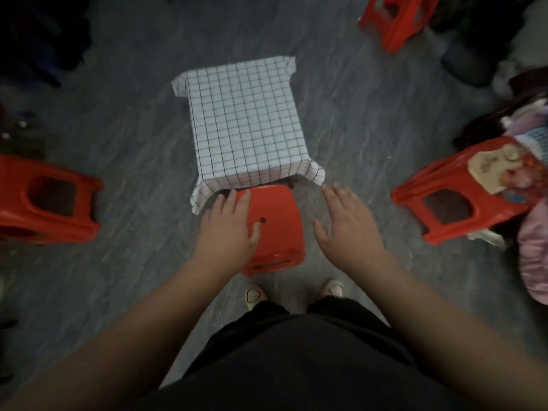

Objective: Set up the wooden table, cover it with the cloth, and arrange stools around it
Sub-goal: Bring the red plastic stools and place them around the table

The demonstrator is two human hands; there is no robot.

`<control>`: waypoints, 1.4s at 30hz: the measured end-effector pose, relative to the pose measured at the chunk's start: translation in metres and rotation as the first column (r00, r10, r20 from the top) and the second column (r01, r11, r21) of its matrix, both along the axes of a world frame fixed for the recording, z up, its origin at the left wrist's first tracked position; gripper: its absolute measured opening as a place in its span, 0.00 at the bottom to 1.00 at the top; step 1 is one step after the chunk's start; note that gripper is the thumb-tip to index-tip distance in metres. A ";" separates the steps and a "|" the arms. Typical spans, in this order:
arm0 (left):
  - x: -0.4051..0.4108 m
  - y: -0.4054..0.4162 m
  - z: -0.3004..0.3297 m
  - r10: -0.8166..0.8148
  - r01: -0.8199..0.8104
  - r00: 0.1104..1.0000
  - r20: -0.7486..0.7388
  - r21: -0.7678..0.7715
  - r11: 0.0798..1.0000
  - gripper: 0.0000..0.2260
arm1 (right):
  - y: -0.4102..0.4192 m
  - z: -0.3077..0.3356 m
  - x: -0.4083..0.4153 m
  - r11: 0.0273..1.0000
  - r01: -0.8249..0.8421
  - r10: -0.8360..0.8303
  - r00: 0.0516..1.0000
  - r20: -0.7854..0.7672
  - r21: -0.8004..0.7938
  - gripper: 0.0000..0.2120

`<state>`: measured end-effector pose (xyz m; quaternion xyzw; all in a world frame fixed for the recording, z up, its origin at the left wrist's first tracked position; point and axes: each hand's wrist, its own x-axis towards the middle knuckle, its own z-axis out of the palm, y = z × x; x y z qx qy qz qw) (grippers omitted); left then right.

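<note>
A white cloth with a dark grid [246, 123] covers the small table in the middle of the floor; only a bit of dark wooden leg [292, 183] shows under its near edge. A red plastic stool [275, 223] stands upright against the table's near side, just in front of my feet. My left hand [229, 225] lies flat over the stool's left part with straight fingers. My right hand [347, 223] hovers with spread fingers to the right of the stool, holding nothing. Three more red stools are around: left [50, 203], right [462, 197] and far right [397, 19].
The floor is grey [133, 149]. A heap of clothes and bags [530, 149] lies at the right, partly on the right stool. Dark items [35, 40] fill the far left corner and left edge. My shoes [256, 295] stand close behind the near stool.
</note>
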<state>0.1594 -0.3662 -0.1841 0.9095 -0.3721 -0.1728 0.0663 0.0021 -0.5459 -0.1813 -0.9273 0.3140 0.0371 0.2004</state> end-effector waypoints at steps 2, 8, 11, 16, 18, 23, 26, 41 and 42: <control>-0.020 -0.015 0.017 -0.054 0.053 0.998 0.044 0.038 0.998 0.32 | -0.002 0.013 -0.015 0.999 0.038 -0.038 0.999 0.005 -0.030 0.35; -0.072 -0.095 0.045 -0.173 0.171 0.978 0.115 0.026 0.985 0.31 | -0.048 0.031 -0.075 0.987 0.100 -0.100 0.995 0.010 -0.127 0.35; -0.108 -0.146 0.046 -0.219 0.219 0.969 0.118 0.009 0.976 0.31 | -0.088 0.037 -0.124 0.978 0.163 -0.163 0.987 0.013 -0.134 0.35; -0.195 -0.247 0.043 -0.274 0.273 0.959 0.080 0.012 0.962 0.32 | -0.165 0.041 -0.229 0.954 0.233 -0.235 0.972 0.015 -0.190 0.36; -0.231 -0.292 0.040 -0.312 0.312 0.947 0.071 0.016 0.950 0.32 | -0.197 0.041 -0.267 0.949 0.247 -0.249 0.968 0.015 -0.197 0.36; -0.298 -0.391 0.043 -0.404 0.405 0.914 0.036 -0.024 0.914 0.32 | -0.266 0.044 -0.340 0.923 0.323 -0.333 0.943 -0.015 -0.209 0.35; -0.319 -0.432 0.048 -0.441 0.442 0.897 0.030 -0.031 0.897 0.31 | -0.296 0.044 -0.368 0.911 0.362 -0.373 0.927 -0.024 -0.199 0.35; -0.302 -0.702 -0.015 -0.717 0.720 0.694 -0.072 0.024 0.694 0.30 | -0.528 -0.020 -0.362 0.801 0.585 -0.598 0.790 -0.135 -0.128 0.33; -0.300 -0.722 -0.022 -0.742 0.747 0.663 -0.096 0.036 0.663 0.31 | -0.546 -0.027 -0.357 0.786 0.611 -0.618 0.772 -0.149 -0.097 0.33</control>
